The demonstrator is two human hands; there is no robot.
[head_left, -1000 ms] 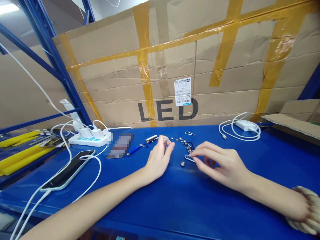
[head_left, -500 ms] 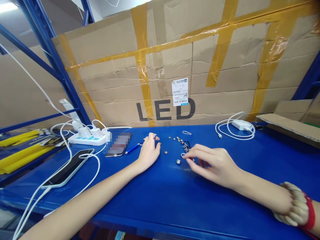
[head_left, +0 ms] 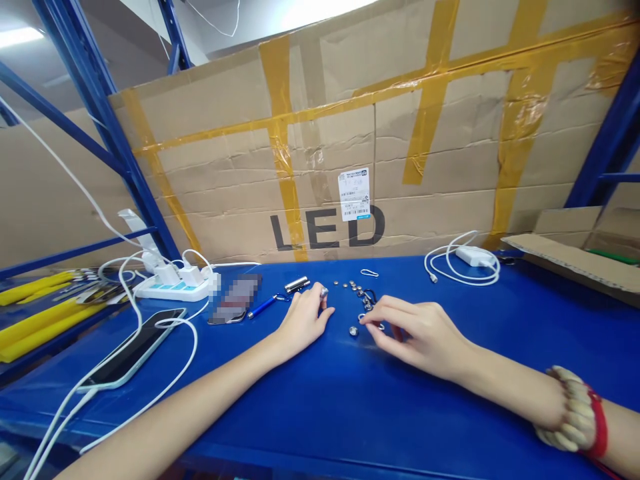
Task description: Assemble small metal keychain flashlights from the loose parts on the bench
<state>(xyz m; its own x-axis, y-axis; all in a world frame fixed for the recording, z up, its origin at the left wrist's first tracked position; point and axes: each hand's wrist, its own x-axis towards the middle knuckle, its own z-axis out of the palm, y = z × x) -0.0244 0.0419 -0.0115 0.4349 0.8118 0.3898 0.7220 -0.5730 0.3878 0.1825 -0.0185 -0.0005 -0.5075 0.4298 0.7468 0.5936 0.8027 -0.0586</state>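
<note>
Several small round metal pieces (head_left: 354, 285) lie scattered on the blue table, close to some black and silver clips (head_left: 368, 303). My right hand (head_left: 420, 333) is at the front of this group, thumb and forefinger pinched at a small silver ring (head_left: 362, 319). Just left of those fingertips sits a shiny round piece (head_left: 354, 331). My left hand (head_left: 305, 320) rests on the table with its fingers curled around a small silvery item (head_left: 324, 292), mostly hidden. Behind it lie a silver cylinder (head_left: 297, 285) and a blue pen-like stick (head_left: 263, 307) with a clip.
A blurred phone (head_left: 235, 300), a second phone (head_left: 133, 350) with white cables and a power strip (head_left: 175, 287) are on the left. A silver carabiner (head_left: 369, 273) lies at the back. A white charger (head_left: 475, 256) and cardboard flap (head_left: 570, 267) are at the right, before a large carton (head_left: 225, 187).
My left hand has moved right, away from the silver cylinder, which now shows fully. It now covers the place of a loose round piece. My right hand keeps its pinch; the view has shifted slightly.
</note>
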